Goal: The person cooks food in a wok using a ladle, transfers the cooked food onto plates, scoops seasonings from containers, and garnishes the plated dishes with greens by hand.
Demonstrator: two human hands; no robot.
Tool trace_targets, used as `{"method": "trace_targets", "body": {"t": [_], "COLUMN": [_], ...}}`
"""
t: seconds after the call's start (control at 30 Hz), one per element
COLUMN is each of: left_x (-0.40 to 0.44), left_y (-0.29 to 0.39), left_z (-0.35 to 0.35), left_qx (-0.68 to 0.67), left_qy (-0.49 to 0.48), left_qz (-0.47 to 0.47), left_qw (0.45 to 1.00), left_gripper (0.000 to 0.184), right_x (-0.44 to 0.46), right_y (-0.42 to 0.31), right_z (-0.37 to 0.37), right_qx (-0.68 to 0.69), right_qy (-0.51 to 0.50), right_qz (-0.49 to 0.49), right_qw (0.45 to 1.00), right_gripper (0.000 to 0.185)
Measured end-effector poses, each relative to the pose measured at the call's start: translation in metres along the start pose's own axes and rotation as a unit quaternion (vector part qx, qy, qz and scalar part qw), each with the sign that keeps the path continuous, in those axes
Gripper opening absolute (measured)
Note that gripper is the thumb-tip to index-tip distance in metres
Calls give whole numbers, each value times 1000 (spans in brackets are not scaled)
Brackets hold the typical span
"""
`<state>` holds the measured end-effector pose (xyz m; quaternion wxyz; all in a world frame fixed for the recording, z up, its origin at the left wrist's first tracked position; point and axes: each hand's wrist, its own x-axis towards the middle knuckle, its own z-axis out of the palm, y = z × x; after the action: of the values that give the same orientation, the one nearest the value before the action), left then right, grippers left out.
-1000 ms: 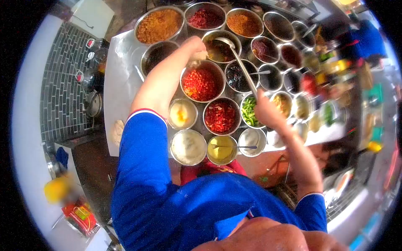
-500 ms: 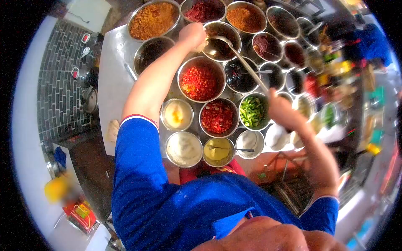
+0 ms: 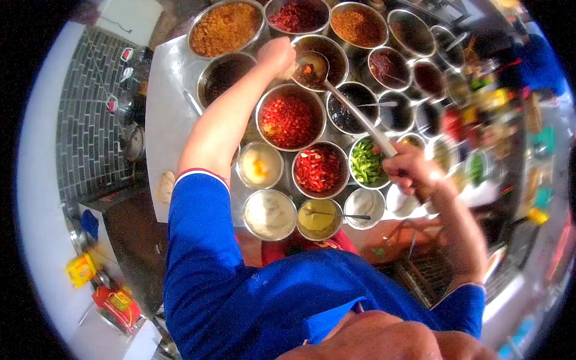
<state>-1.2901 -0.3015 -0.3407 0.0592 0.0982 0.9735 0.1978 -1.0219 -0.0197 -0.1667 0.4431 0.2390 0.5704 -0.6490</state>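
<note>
My right hand [image 3: 413, 171] is closed around the long handle of a metal ladle [image 3: 360, 117]. The ladle's bowl [image 3: 311, 67] is over a steel pot [image 3: 337, 49], with dark sauce and an orange bit in it. Up at the left rim of that pot is my left hand [image 3: 278, 57], its fingers curled shut; something pale shows beneath them, too small to name. Below the hands stand a pot of chopped red chilli [image 3: 290, 120], a pot of dark sauce [image 3: 348, 111] and a bowl of chopped green pepper [image 3: 367, 162].
Several more pots crowd the steel table [image 3: 165, 120]: orange-brown crumbs [image 3: 225, 30], dark red paste [image 3: 297, 15] and sliced red pepper [image 3: 319, 170]. Near my body are a bowl of white paste [image 3: 270, 214] and a yellow one [image 3: 315, 223] with a spoon. Someone in blue stands far right.
My right hand has moved down and right, drawing the ladle back. Its bowl now faces up with sauce in it. My left hand stays at the pot's rim.
</note>
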Motion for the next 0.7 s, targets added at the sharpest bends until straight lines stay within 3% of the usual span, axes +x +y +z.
{"method": "trace_targets", "body": {"t": [0.13,0.2,0.27,0.33,0.43,0.5,0.57,0.63,0.7], "left_x": [-6,5,-13,-64,-127,-178,-230,-275,-286], "left_y": [-8,-47,-31,12,33,59,96,130,140], "left_z": [-9,6,-24,-72,-81,-71,-64,-59,-72], "left_qx": [-34,-28,-119,-332,-469,-619,-640,-593,-629], "left_qy": [-10,71,84,52,-24,-146,-207,-179,-263], "left_qz": [-12,92,44,-43,-44,-173,-144,-108,-143], "left_qw": [999,993,988,941,882,752,726,778,718], "left_gripper": [32,37,41,38,31,34,27,21,18], "right_x": [14,15,13,10,-4,-13,-22,-28,-33], "right_y": [39,53,65,74,78,83,84,89,97], "right_z": [7,10,13,17,40,66,93,117,115], "right_qx": [201,274,328,361,383,415,383,324,229], "right_qy": [-44,-72,-101,-125,-131,-160,-162,-154,-201], "right_qz": [-67,-82,-96,-116,-137,-125,-123,-122,-167], "right_qw": [976,955,934,917,904,887,901,925,938], "right_gripper": [40,41,41,41,39,32,25,22,24]}}
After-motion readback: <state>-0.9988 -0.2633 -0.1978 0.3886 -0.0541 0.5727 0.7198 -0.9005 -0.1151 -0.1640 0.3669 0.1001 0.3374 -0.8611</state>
